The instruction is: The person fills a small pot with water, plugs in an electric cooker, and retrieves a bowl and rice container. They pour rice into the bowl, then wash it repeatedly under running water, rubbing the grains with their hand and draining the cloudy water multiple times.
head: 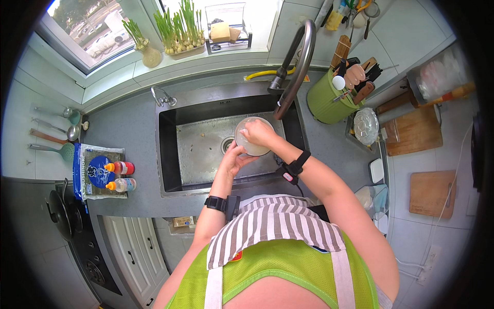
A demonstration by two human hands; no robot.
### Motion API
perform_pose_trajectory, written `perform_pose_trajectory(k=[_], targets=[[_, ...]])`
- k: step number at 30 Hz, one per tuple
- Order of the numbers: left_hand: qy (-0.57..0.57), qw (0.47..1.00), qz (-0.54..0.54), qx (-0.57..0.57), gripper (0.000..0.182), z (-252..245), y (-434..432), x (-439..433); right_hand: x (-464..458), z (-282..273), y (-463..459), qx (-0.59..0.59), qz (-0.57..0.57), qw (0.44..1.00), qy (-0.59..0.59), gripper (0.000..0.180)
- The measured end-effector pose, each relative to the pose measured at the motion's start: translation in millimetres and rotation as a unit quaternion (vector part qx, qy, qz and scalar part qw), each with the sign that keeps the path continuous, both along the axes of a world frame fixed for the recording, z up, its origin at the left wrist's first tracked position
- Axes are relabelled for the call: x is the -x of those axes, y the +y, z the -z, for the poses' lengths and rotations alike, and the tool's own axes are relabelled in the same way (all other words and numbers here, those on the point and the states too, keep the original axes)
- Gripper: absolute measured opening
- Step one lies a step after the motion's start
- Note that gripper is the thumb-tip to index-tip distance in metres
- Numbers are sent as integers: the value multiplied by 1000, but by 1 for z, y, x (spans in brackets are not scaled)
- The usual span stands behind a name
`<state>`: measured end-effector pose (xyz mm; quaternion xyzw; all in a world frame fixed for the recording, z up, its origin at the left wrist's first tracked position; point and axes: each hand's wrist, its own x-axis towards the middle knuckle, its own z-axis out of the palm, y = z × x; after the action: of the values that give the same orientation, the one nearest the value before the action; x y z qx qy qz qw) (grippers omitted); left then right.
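A round bowl of cloudy whitish liquid is held over the metal sink, just right of the drain. My left hand grips its near left side, thumb by the rim and fingers beneath. Inside the bowl is my right hand, its fingers curled. Small white bits cling to those fingers; whether they close on anything is hidden. Above and to the right arches the faucet, its spout end near the bowl. No stream of water is visible from it.
Left on the counter, two orange-capped bottles lie on a sushi nori package. A green bin of utensils and knives stands right of the faucet. Small tap rises at the sink's back left corner. Potted sprouts line the windowsill.
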<state>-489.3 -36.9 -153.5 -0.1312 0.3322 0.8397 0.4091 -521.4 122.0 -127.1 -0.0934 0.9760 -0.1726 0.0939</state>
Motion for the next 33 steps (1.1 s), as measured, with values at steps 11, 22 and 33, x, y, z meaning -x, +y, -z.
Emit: perform_pose_trajectory(k=[11,22,33], targets=[[3,1000,-19,-3,59,-2,-4,3,-20,-25,-5,-102,-36,990,-92,65],[30,999,-22,-9,53,-12,-3,1,-15,10,-6,9,71,997,-26,42],[23,1000,-11,13,53,-19,-6,-6,-14,-7,-4,63,80,994,39,21]])
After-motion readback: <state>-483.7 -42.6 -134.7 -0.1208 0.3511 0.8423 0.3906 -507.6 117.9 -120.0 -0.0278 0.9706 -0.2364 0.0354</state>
